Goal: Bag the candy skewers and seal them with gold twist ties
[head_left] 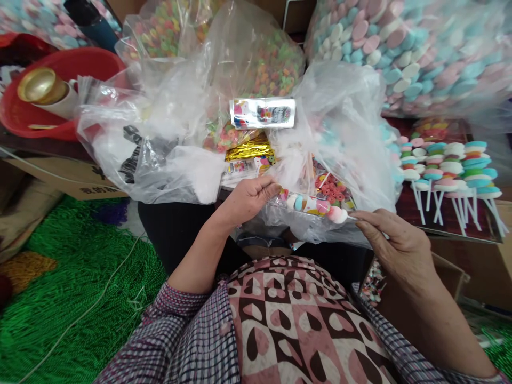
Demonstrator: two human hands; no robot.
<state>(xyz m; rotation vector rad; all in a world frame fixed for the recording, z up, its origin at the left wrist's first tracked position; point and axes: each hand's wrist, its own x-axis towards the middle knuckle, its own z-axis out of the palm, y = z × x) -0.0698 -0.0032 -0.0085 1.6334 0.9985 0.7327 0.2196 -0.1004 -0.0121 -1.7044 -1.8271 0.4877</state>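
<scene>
Two hands I watch: left hand [250,197] and right hand [394,242] pinch a candy skewer [316,205]; clear bags [168,128] beyond, green matting [80,266] left.

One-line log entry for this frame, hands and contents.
left hand: pinching candy skewer | right hand: holding stick end | behind: finished skewers

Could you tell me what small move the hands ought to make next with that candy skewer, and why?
Probably slide the candy skewer further into its clear sleeve. The left hand pinches one end and the right hand the stick end, so the skewer lies level between them, with finished skewers lined up to the right.
</scene>
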